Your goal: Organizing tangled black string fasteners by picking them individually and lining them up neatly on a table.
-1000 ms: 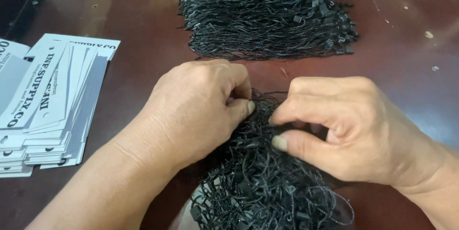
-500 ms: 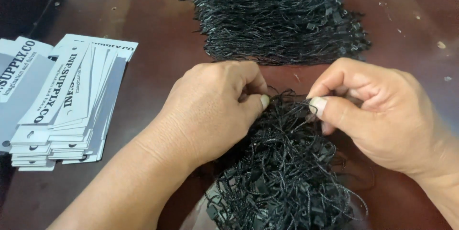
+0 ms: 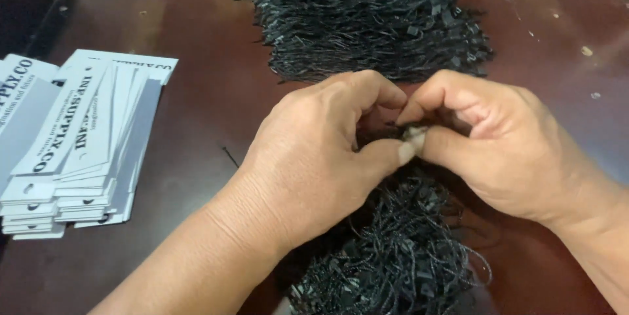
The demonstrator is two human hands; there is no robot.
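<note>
Head view: the left hand [image 3: 314,158] and right hand [image 3: 498,138] meet fingertip to fingertip, each grip pinching black cord from the near pile of black string loops [image 3: 400,256] just below. A second pile [image 3: 373,20] lies beyond the grip, white paper tags [image 3: 78,138] well left on the brown table [image 3: 209,79].

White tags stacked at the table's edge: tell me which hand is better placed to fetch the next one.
Left. The left hand lies on the same side as the white tag stack, with bare table between them. The right hand would have to cross over the near black string pile.

White card tags [image 3: 78,151] stacked on brown table [image 3: 196,46].
</note>
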